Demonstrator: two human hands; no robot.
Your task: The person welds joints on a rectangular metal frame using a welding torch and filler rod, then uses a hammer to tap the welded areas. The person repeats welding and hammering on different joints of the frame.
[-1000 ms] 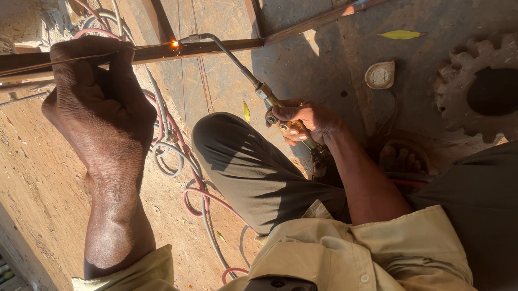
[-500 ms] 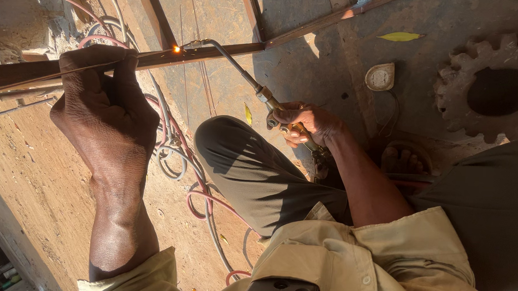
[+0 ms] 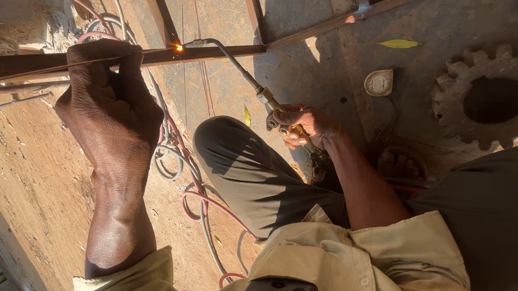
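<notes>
My left hand is closed around a long rusty steel bar that runs across the view from left to upper right. My right hand grips the brass handle of a cutting torch. The torch's bent tip touches the bar, where a small orange flame and sparks glow just right of my left hand. My bent knee in dark trousers lies under the torch.
Red and grey hoses loop over the dirt floor beneath the bar. A large rusty gear wheel lies at the right, a small round white object beside it. My sandalled foot rests near the gear.
My left hand and the bar shifted slightly right and down in view. The torch tip stays on the bar with the flame burning.
</notes>
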